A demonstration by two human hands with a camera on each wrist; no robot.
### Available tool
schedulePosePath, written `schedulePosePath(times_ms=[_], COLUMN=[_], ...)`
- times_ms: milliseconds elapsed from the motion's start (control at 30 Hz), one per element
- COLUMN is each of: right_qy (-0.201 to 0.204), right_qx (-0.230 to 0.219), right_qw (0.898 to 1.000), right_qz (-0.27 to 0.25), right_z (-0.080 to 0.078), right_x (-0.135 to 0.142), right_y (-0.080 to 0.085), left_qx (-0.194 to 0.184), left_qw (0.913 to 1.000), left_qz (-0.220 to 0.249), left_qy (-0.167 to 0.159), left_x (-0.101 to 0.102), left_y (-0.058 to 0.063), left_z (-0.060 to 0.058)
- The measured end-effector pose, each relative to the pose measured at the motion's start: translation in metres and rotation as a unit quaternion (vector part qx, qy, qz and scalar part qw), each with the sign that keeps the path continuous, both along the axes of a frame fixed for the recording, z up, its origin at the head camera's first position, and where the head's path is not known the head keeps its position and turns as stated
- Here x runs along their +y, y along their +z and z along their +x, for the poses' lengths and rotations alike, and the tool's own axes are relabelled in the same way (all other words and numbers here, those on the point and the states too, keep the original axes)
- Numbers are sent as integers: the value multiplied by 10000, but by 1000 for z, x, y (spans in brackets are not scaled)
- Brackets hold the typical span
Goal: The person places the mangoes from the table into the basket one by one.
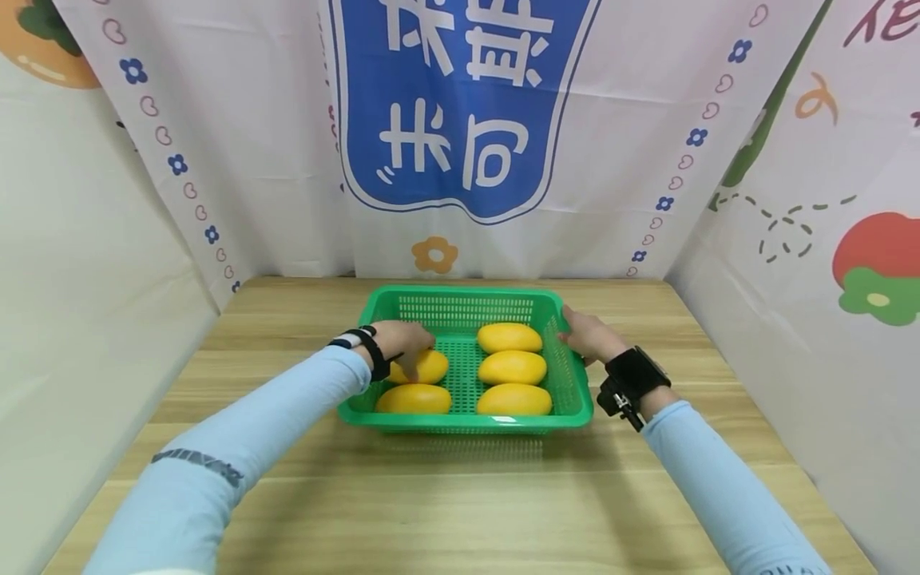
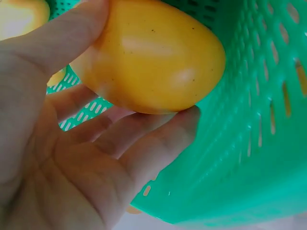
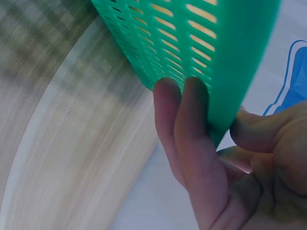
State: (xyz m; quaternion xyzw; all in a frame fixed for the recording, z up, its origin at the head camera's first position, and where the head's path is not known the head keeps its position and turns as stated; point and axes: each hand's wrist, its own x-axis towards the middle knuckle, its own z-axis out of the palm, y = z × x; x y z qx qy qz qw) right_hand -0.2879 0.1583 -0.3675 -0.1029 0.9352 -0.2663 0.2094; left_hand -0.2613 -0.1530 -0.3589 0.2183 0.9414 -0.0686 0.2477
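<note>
A green plastic basket (image 1: 470, 421) with slotted walls sits on the table and holds several yellow mangoes. Three of them, such as the middle mango (image 1: 512, 368), lie in a column on the right side. On the left, my left hand (image 1: 405, 342) reaches in and holds a mango (image 2: 160, 60) between thumb and fingers, just behind the front-left mango (image 1: 414, 399). My right hand (image 1: 591, 335) pinches the basket's right rim, thumb on one side and fingers against the slotted outer wall (image 3: 165, 36).
The wood-grain table (image 1: 460, 503) extends in front of and beside the basket. A printed cloth (image 1: 287, 160) hangs behind it, and pale walls (image 1: 783, 319) stand left and right. Blue sleeves and black wrist straps cover parts of both arms.
</note>
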Motion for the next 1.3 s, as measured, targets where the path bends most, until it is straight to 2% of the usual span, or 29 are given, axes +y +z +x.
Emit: schedulePosePath(times_ms=[133,300,433,600,767,933,1133,1300], right_qy=[-15,-5,25,32,33,-4,6,51], right_qx=[17,20,7,-38,-46,-55,-62,-32], right_qw=[10000,10000,10000,10000,10000,10000,10000,10000], right_qz=[-11,30,40,17,-6,-21,-22,48], right_z=[0,0,1,2,2,2,3,2], right_x=[0,0,-2,-1,-2,-1,-2,-3], right_y=[0,0,0,1,0,-1,-1,0], left_qx=[65,-10,-176,-221,193,565,817,768], left_qw=[9999,10000,9998,9989,9948,9844,9683,9628], left_qz=[34,42,58,406,998,1663,2354,2554], left_qy=[-113,-87,18,28,-100,-84,157,430], left_x=[-1,-3,-7,-13,-30,-50,-83,-112], left_y=[-3,-6,-4,12,34,52,60,62], left_z=[1,0,-2,-9,-17,-19,-14,-4])
